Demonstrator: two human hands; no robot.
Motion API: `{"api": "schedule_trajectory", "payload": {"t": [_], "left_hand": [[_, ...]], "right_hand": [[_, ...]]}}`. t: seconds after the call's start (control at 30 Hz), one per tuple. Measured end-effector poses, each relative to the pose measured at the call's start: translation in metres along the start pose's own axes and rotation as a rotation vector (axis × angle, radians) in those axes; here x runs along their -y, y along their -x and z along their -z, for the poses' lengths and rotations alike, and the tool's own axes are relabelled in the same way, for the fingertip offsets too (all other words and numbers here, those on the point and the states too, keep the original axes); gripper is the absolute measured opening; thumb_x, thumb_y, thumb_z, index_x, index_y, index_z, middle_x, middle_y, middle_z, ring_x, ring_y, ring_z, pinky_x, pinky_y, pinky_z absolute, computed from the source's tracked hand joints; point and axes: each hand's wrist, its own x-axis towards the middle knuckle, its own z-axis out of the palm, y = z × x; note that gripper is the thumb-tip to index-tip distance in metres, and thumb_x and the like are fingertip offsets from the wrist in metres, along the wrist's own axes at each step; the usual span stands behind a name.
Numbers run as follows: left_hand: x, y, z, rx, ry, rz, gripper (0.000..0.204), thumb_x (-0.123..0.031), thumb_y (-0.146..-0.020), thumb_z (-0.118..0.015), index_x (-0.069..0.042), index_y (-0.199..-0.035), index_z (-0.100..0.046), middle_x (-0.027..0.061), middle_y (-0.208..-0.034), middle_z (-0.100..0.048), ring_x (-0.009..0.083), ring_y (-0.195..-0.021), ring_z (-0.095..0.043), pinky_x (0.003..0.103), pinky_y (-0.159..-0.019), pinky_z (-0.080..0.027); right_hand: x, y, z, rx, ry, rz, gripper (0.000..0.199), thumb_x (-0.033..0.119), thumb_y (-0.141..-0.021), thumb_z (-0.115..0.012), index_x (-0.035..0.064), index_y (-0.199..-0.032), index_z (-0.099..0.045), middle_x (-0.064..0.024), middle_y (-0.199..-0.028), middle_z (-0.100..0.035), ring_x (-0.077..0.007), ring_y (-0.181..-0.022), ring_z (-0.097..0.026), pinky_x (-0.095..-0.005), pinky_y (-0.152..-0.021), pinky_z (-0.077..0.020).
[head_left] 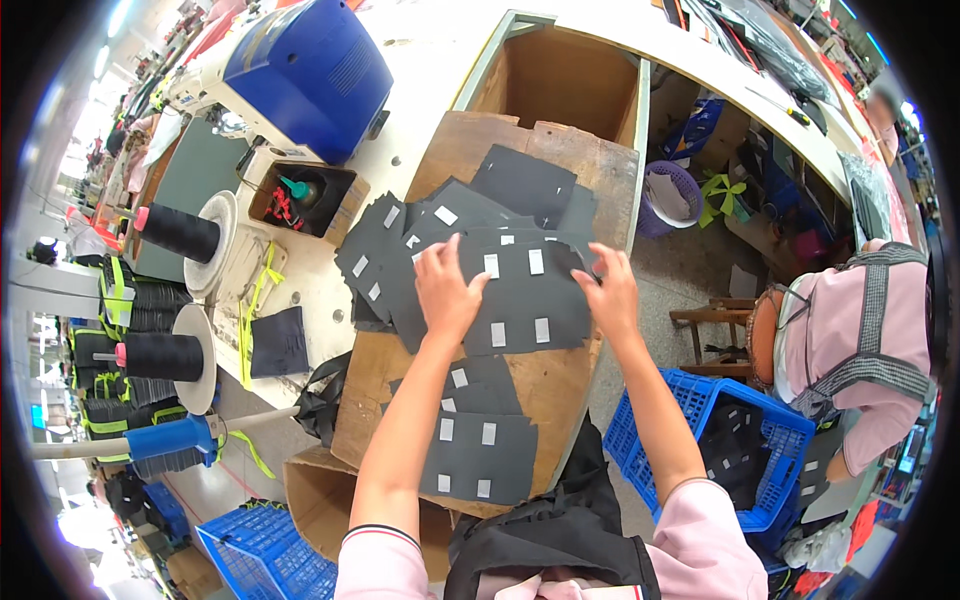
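A wooden board (400, 385) in front of me carries a spread pile of black fabric panels (525, 180) with small white rectangles on them. My left hand (447, 292) is over the pile, thumb and fingers apart, beside a black panel (515, 295) bearing several white rectangles. At that panel's right edge is my right hand (612, 292), its fingers curved and spread; whether the fingertips touch the cloth is unclear. Neither hand visibly holds anything. Nearer me, a smaller group of similar panels (490, 460) lies between my forearms.
A blue-and-white sewing machine (310, 80) stands at the upper left. Black thread cones (180, 235) are at left. Blue crates (265, 555) (740, 460) flank me below the board; the right one holds black panels. A person in pink (850, 330) sits at right.
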Motion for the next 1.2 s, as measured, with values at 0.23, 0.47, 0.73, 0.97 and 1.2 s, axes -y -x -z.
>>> {"api": "schedule_trajectory", "payload": {"t": [0.23,0.47,0.73,0.97,1.2], "left_hand": [[-0.005,-0.015,-0.015,0.170,-0.192,-0.132,0.063,-0.022,-0.062,-0.082,-0.018,-0.118,-0.053,0.0094,-0.123,-0.041,0.0285,-0.116,-0.039,0.042,-0.093,-0.037],[-0.005,0.024,0.046,0.245,0.319,-0.040,0.029,-0.008,-0.069,-0.075,-0.007,-0.086,-0.051,0.0057,-0.081,-0.062,0.0232,-0.074,-0.061,0.037,-0.067,-0.045],[-0.038,0.153,0.117,0.679,1.409,0.554,0.023,-0.008,-0.082,-0.066,-0.001,-0.103,-0.061,0.0061,-0.099,-0.064,0.0118,-0.090,-0.059,0.027,-0.083,-0.046],[-0.055,0.216,0.114,0.306,1.372,0.479,0.022,-0.009,-0.090,-0.056,-0.001,-0.110,-0.051,0.0061,-0.103,-0.061,0.0113,-0.089,-0.058,0.026,-0.078,-0.048],[-0.073,0.244,0.128,0.422,1.583,0.625,0.023,-0.010,-0.088,-0.062,-0.002,-0.106,-0.052,0.0056,-0.097,-0.062,0.0110,-0.083,-0.060,0.026,-0.071,-0.051]], "right_hand": [[-0.013,-0.036,-0.021,0.119,-0.048,0.076,0.017,0.012,-0.078,-0.067,0.0020,-0.090,-0.061,-0.0154,-0.082,-0.060,-0.0305,-0.071,-0.059,-0.0373,-0.065,-0.0462],[0.027,0.037,0.051,0.285,-0.554,-0.090,0.010,0.007,-0.083,-0.061,0.0016,-0.090,-0.056,-0.0049,-0.062,-0.053,-0.0143,-0.057,-0.051,-0.0289,-0.054,-0.0400],[0.044,0.140,0.110,0.391,-1.087,-0.583,0.006,0.006,-0.085,-0.060,0.0086,-0.087,-0.055,0.0068,-0.061,-0.044,-0.0007,-0.046,-0.037,-0.0183,-0.040,-0.0294],[0.029,0.193,0.134,0.421,-0.745,-0.553,0.007,0.009,-0.087,-0.060,0.0074,-0.088,-0.053,0.0066,-0.061,-0.044,-0.0009,-0.043,-0.031,-0.0177,-0.040,-0.0227],[0.009,0.220,0.128,0.393,-0.635,-0.485,0.007,0.010,-0.086,-0.061,0.0060,-0.089,-0.055,0.0057,-0.064,-0.047,-0.0007,-0.049,-0.038,-0.0167,-0.041,-0.0262]]}}
